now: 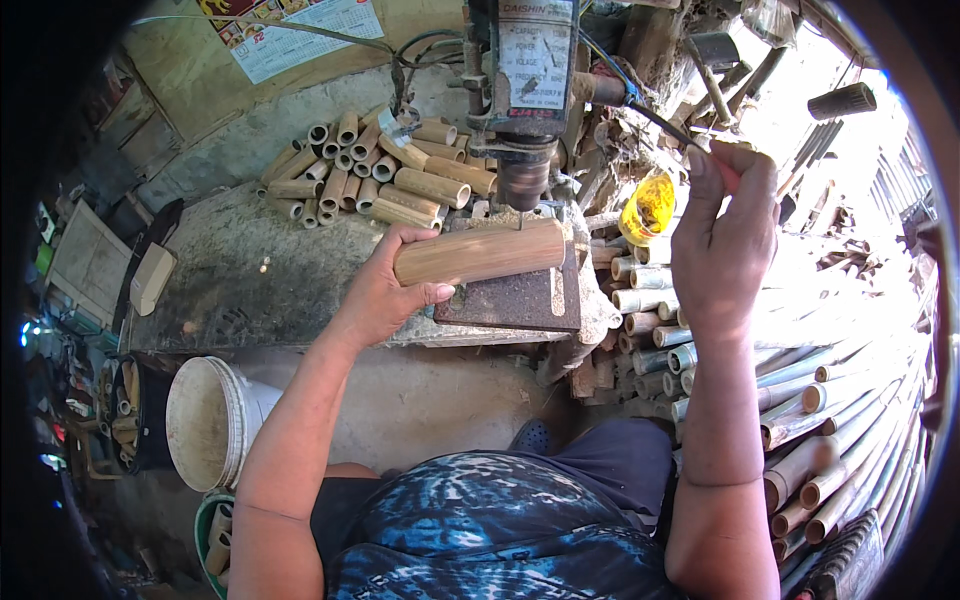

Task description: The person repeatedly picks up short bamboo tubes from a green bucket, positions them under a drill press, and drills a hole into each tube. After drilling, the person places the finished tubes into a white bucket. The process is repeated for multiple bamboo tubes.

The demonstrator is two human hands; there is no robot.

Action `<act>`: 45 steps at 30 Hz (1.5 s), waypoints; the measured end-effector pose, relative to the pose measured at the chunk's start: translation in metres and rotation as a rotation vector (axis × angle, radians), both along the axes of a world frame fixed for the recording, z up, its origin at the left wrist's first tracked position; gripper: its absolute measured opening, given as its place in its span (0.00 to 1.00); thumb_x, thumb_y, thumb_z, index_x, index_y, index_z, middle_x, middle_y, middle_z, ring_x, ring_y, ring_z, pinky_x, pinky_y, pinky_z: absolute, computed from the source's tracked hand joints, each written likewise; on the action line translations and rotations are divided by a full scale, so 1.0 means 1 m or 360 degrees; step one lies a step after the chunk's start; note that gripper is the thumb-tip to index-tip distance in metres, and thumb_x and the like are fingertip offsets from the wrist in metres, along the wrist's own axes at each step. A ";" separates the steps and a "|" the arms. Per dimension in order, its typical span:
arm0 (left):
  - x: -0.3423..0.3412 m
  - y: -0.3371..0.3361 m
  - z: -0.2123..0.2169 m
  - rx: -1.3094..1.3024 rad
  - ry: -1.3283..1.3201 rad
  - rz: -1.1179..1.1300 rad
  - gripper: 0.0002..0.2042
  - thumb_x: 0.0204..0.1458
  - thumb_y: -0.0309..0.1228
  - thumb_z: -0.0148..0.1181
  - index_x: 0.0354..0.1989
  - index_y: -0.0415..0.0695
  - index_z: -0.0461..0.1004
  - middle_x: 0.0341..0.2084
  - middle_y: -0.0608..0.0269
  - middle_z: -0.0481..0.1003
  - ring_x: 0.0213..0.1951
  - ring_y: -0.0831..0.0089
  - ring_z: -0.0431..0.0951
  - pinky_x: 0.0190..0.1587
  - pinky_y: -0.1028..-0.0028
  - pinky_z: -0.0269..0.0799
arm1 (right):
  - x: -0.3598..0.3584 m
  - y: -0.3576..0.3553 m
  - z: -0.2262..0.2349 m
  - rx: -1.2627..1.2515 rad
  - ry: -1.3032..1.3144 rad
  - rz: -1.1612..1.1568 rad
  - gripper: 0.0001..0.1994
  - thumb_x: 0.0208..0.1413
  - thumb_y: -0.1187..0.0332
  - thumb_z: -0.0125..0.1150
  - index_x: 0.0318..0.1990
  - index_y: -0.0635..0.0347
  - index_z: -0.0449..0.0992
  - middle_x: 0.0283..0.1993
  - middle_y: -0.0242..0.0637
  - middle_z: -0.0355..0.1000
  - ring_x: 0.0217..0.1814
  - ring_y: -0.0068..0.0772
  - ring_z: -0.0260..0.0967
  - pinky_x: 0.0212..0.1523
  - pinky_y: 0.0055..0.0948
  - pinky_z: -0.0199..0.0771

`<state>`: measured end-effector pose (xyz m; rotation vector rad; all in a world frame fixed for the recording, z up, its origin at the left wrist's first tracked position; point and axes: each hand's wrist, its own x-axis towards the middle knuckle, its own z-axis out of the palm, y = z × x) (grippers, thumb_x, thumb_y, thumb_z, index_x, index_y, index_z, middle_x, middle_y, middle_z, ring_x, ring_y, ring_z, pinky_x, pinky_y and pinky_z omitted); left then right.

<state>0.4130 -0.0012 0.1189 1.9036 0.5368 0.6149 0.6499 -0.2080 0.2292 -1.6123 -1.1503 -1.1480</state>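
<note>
Bamboo piece (480, 252): one | left fingers (408, 233) clasp it | right fingers (745, 160) seemingly grip one lever (661, 122)

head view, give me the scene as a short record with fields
left hand: grips the cut bamboo piece at its left end
right hand: closed around the drill press lever
drill press: bit at the bamboo's far side, near its right end
behind: piled bamboo tubes
lower left: white bucket
right: stacked bamboo poles

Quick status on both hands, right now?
Left hand: closed on one end of a bamboo piece, thumb on the near side.
Right hand: closed around the drill press lever, at its reddish grip.
</note>
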 end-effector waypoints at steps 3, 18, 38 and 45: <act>0.001 0.000 -0.002 0.0008 -0.0034 -0.0009 0.31 0.49 0.34 0.76 0.60 0.47 0.66 0.50 0.61 0.73 0.52 0.70 0.74 0.56 0.69 0.71 | 0.000 -0.002 -0.014 0.0011 0.0014 0.0022 0.06 0.63 0.72 0.63 0.43 0.62 0.73 0.33 0.37 0.77 0.35 0.38 0.76 0.47 0.39 0.68; 0.003 0.002 -0.003 0.0024 -0.0021 -0.0004 0.31 0.49 0.29 0.76 0.60 0.45 0.65 0.50 0.62 0.72 0.52 0.72 0.74 0.56 0.71 0.73 | 0.036 0.049 -0.088 -0.0595 0.0535 -0.0193 0.08 0.64 0.67 0.57 0.44 0.60 0.69 0.39 0.42 0.76 0.51 0.48 0.72 0.58 0.51 0.60; 0.053 -0.019 0.012 0.0267 0.0251 0.0019 0.36 0.44 0.40 0.79 0.60 0.43 0.68 0.51 0.48 0.76 0.54 0.57 0.77 0.56 0.62 0.72 | 0.023 0.030 0.113 -0.0277 0.0275 -0.0082 0.08 0.59 0.74 0.52 0.44 0.65 0.72 0.40 0.56 0.76 0.47 0.60 0.74 0.48 0.48 0.72; 0.073 -0.025 0.007 0.0460 0.0166 -0.0073 0.34 0.44 0.42 0.79 0.57 0.42 0.69 0.50 0.47 0.76 0.52 0.55 0.77 0.55 0.60 0.72 | 0.025 0.034 0.123 -0.0343 0.0400 -0.0105 0.08 0.55 0.76 0.52 0.42 0.66 0.72 0.40 0.56 0.75 0.47 0.59 0.73 0.49 0.49 0.71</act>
